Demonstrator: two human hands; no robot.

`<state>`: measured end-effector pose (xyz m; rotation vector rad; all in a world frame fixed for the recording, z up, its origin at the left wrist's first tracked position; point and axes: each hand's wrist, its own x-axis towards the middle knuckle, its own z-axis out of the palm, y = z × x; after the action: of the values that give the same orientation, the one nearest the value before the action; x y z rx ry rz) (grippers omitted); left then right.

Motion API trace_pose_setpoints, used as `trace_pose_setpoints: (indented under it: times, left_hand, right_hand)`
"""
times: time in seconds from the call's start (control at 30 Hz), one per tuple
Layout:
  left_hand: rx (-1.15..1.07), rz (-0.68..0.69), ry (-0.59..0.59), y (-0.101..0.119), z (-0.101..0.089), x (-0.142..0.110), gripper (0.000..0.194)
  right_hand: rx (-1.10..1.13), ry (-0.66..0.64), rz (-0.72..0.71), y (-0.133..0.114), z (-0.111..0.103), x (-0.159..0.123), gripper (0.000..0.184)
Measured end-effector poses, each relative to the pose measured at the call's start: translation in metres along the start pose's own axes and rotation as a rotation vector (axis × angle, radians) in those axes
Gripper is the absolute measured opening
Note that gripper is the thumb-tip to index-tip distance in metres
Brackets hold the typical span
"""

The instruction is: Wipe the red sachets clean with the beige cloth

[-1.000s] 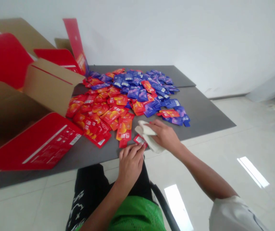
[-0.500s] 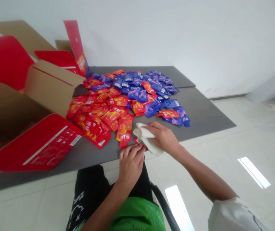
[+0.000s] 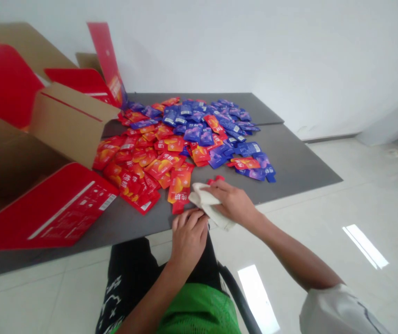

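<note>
A folded white cloth (image 3: 206,199) is gripped in my right hand (image 3: 235,202), just above the table's front edge. A bit of red (image 3: 216,179) pokes out beyond the fingers of that hand; whether it is a packet it holds, I cannot tell. My left hand (image 3: 189,232) rests at the table edge with its fingers bent and together, their tips against the cloth. What lies under those fingertips is hidden. Right in front of the left hand lies a red-orange sachet (image 3: 180,185), at the near end of a pile of red sachets (image 3: 146,160).
Blue-purple sachets (image 3: 194,132) are heaped behind and to the right on the grey table (image 3: 296,162). An open red cardboard box (image 3: 70,208) fills the left side, its flaps spread. A second red box (image 3: 110,79) stands behind it near the white wall (image 3: 192,46).
My right hand and the cloth have shifted slightly toward me. The red piece by the left fingertips is now covered, and more red shows beyond the right fingers. The left hand stays put.
</note>
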<state>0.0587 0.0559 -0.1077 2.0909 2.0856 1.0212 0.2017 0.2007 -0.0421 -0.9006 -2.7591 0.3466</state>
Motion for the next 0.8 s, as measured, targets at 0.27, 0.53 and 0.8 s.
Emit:
trace_pose_setpoints:
  times: [0.27, 0.53, 0.8]
  left_hand:
    - [-0.016, 0.019, 0.008, -0.002, 0.000, 0.000, 0.032]
    - [0.002, -0.009, -0.005, 0.000, -0.001, 0.000, 0.018]
    - [-0.026, 0.012, 0.008, -0.001, 0.000, 0.000, 0.030]
  right_hand:
    - [-0.063, 0.066, 0.160, 0.045, -0.001, 0.023, 0.036]
    - [0.028, -0.032, -0.006, -0.007, 0.010, -0.003, 0.042]
    - [-0.068, 0.052, 0.153, 0.046, -0.007, 0.024, 0.037]
